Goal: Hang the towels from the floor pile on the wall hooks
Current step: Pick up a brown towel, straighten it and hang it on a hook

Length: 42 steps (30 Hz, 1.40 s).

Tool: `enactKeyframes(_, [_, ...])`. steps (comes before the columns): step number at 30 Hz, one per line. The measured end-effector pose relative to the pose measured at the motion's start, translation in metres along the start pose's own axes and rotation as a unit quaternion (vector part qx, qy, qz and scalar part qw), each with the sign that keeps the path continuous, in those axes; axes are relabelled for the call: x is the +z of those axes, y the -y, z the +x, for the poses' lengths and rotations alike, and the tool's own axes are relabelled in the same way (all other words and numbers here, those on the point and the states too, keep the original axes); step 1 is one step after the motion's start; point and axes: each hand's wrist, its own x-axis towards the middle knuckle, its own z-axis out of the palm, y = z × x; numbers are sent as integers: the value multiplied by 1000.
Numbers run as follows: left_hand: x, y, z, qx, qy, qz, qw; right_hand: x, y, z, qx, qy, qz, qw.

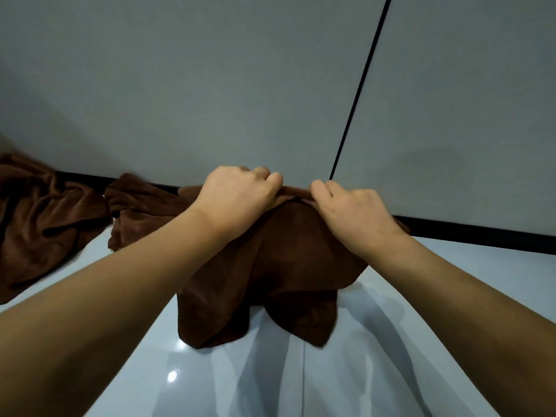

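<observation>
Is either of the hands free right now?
No: the left hand and right hand both grip the top edge of the brown towel held up above the floor.

**Floor and what lies on it**

Glossy pale tile floor (391, 371), light-blue tint, one thin grout line running toward the camera, a couple of bright light reflections at lower left of centre. Black skirting strip (481, 233) where floor meets grey wall. Crumpled brown towel (45, 218) on floor at far left, bunched against the skirting. Second brown towel (141, 212) just beside it to the right, also rumpled, near the wall; cannot tell if the two touch. Third brown towel (270, 281) at centre is lifted; its lower folds hang down to about floor level, contact with floor unclear. Soft shadows fall across tiles below it.
</observation>
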Motion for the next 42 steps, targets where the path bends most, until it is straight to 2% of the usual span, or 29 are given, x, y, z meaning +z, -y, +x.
enactKeyframes(2, [15,2,8,18,22,5,1000,15,-6,0,-2,25,6,1000])
enactKeyframes(4, [26,3,19,70,55,20,996,27,-13,-1,-3,52,20,998])
enactKeyframes(7, [18,10,48,115,81,13,990,23,-26,6,19,89,40,995])
enactKeyframes(9, [0,18,74,123,75,8,989,5,-43,19,29,86,45,995])
enactKeyframes(13, [-59,32,132,87,77,-24,993,-58,-96,63,16,91,50,994])
enactKeyframes(16, [-124,42,189,66,92,-44,993,-129,-145,100,9,105,40,994])
enactKeyframes(20, [-222,58,258,77,81,-46,993,-241,-201,151,-22,118,46,992])
enactKeyframes(24, [-368,97,345,95,36,-17,995,-390,-266,226,-67,50,-1,996])
enactKeyframes(29, [-553,129,445,45,-16,3,999,-576,-328,308,-23,-9,20,999])
enactKeyframes(31, [-621,126,467,45,-41,12,998,-649,-336,319,-7,1,15,1000])
enactKeyframes(33, [-670,119,475,33,-2,26,999,-701,-336,318,-3,15,-21,1000])
enactKeyframes(35, [-712,112,466,35,1,33,999,-753,-325,301,9,31,-44,999])
enactKeyframes(36, [-732,107,459,52,-27,18,998,-780,-315,289,32,39,-58,997])
enactKeyframes(37, [-740,104,452,66,-24,-9,998,-797,-307,278,42,36,-72,996])
enactKeyframes(39, [-751,97,438,108,-88,-29,990,-826,-293,257,41,48,-108,992])
enactKeyframes(42, [-777,78,420,164,-65,-21,984,-865,-272,228,42,102,-143,983])
